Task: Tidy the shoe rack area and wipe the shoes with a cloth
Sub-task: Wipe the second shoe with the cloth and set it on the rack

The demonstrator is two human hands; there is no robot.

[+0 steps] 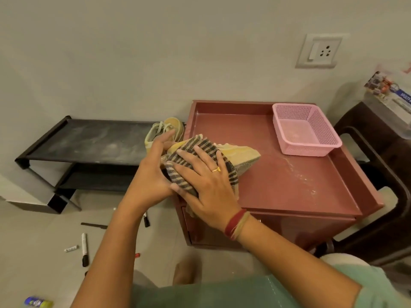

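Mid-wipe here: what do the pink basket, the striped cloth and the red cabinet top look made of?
Pink basket: moulded plastic, matte, judging by its uniform perforated grid walls. Striped cloth: soft woven fabric, likely cotton; it drapes and folds over the shoe. Red cabinet top: smooth, slightly glossy, painted metal or laminate, cannot tell which.

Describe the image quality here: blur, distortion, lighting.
Head view: warm, soft indoor light, no harsh glare; wide-angle lens bows the black shoe rack and tilts the wall socket; the blue-yellow tube at bottom left is smeared; left hand, right hand and striped cloth look slightly soft.
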